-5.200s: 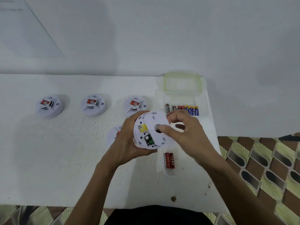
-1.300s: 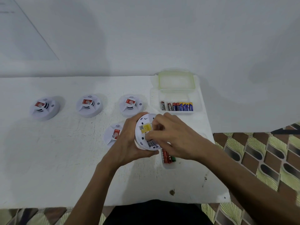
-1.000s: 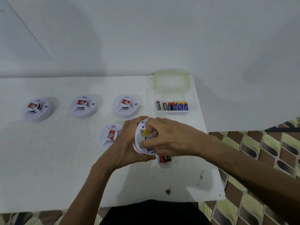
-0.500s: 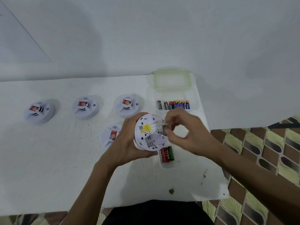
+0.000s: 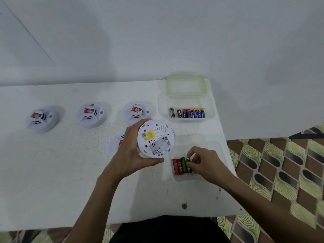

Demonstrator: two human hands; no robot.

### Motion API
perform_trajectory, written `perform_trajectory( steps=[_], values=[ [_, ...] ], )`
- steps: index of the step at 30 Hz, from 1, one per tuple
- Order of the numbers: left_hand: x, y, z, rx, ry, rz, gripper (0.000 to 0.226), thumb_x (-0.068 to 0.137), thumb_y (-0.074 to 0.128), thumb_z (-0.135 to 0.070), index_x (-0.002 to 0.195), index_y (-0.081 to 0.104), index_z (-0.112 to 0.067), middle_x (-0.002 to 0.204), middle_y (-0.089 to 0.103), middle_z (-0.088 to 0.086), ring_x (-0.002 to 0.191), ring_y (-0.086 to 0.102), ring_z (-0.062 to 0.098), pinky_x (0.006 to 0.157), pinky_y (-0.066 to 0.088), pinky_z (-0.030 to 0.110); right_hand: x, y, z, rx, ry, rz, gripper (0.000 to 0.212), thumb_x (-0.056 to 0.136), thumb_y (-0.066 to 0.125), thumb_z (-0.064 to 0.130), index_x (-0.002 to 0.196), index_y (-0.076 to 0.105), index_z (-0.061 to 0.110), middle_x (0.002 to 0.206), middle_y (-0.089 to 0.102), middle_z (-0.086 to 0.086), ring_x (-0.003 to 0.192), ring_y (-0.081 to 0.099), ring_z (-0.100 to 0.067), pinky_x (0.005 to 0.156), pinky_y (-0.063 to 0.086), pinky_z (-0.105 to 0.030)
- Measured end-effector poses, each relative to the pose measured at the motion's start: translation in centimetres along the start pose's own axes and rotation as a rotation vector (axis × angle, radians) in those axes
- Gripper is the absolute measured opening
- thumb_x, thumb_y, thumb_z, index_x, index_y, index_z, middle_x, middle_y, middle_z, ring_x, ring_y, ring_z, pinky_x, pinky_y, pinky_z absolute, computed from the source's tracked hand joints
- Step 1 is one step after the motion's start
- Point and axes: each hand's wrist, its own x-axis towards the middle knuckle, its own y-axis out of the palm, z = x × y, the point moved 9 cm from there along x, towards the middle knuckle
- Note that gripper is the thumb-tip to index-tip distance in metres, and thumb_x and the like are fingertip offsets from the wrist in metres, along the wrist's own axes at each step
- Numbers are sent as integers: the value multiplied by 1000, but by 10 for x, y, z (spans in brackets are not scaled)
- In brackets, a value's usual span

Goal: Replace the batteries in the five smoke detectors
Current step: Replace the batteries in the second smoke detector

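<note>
Behind your left hand (image 5: 130, 156), table detector (image 5: 114, 143) half hidden; fingers wrap white upturned detector (image 5: 156, 137), battery bay open; your right hand (image 5: 208, 163) pinches dark battery (image 5: 188, 170) in clear tray (image 5: 180, 178)

head cam – worn high, looking forward-down | close over white table (image 5: 52, 172) – single view

Smooth white plastic detector (image 5: 156, 138) — clear plastic tray (image 5: 177, 177).
</note>
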Motion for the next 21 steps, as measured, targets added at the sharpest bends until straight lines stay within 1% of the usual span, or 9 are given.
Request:
perform_trajectory(
  steps=[3, 6, 7, 10, 12, 14, 16, 19, 21],
  values=[
    [-1, -2, -2, 8, 19, -12, 99, 56, 79, -58, 136, 22, -51, 136, 32, -31, 129, 38, 11, 106, 36, 30, 1, -6, 2, -12, -9, -7, 10, 89, 66, 17, 99, 64, 17, 72, 70, 1, 64, 65, -11, 54, 47, -15],
    [-1, -4, -3, 10, 30, -26, 98, 56, 78, -58, 135, 22, -54, 135, 30, -36, 128, 39, 9, 105, 36, 28, 2, -24, 21, -22, -53, -18, 1, 91, 64, 20, 92, 64, 19, 70, 71, 2, 60, 67, -8, 61, 57, -25],
    [-2, -5, -3, 11, 30, -29, 97, 56, 78, -60, 135, 21, -55, 134, 30, -38, 128, 39, 8, 105, 36, 27, 4, -32, 31, -4, -80, -35, 3, 91, 63, 20, 89, 65, 20, 69, 70, 3, 58, 67, -7, 63, 58, -25],
    [-1, -6, -6, 9, 46, -33, 95, 57, 74, -67, 135, 21, -56, 134, 29, -40, 128, 38, 4, 105, 34, 22, 18, -63, 67, -24, -210, -198, 5, 91, 62, 17, 87, 66, 18, 65, 62, 10, 57, 60, -8, 60, 52, -21],
    [-1, -7, -8, 18, 65, -37, 93, 59, 71, -71, 135, 21, -55, 134, 29, -41, 128, 38, 1, 106, 32, 17, 38, -78, 85, -119, -273, -297, 8, 91, 61, 17, 93, 68, 17, 69, 62, 9, 63, 58, -13, 65, 50, -27],
    [-1, -8, -8, 29, 69, -41, 92, 59, 71, -71, 136, 22, -55, 134, 29, -41, 127, 37, -3, 106, 31, 13, 68, -81, 89, -212, -251, -297, 16, 91, 58, 20, 104, 68, 19, 81, 68, 1, 76, 63, -21, 72, 52, -32],
    [-2, -8, -7, 45, 67, -38, 92, 60, 70, -71, 136, 21, -56, 135, 28, -43, 127, 36, -7, 106, 29, 10, 99, -78, 86, -311, -201, -239, 24, 92, 57, 22, 115, 66, 21, 97, 70, -3, 92, 64, -26, 79, 52, -34],
    [-3, -9, -7, 71, 75, -40, 88, 62, 66, -73, 136, 22, -56, 135, 29, -44, 125, 37, -11, 105, 30, 9, 139, -67, 81, -444, -158, -126, 34, 91, 61, 27, 125, 62, 24, 124, 62, -2, 115, 56, -24, 89, 46, -35],
    [-4, -9, -4, 80, 68, -43, 88, 62, 68, -70, 136, 23, -56, 135, 30, -45, 125, 37, -13, 104, 32, 13, 158, -58, 74, -502, -124, -58, 40, 88, 64, 31, 128, 59, 29, 135, 55, 0, 123, 51, -23, 93, 43, -35]
  ],
)
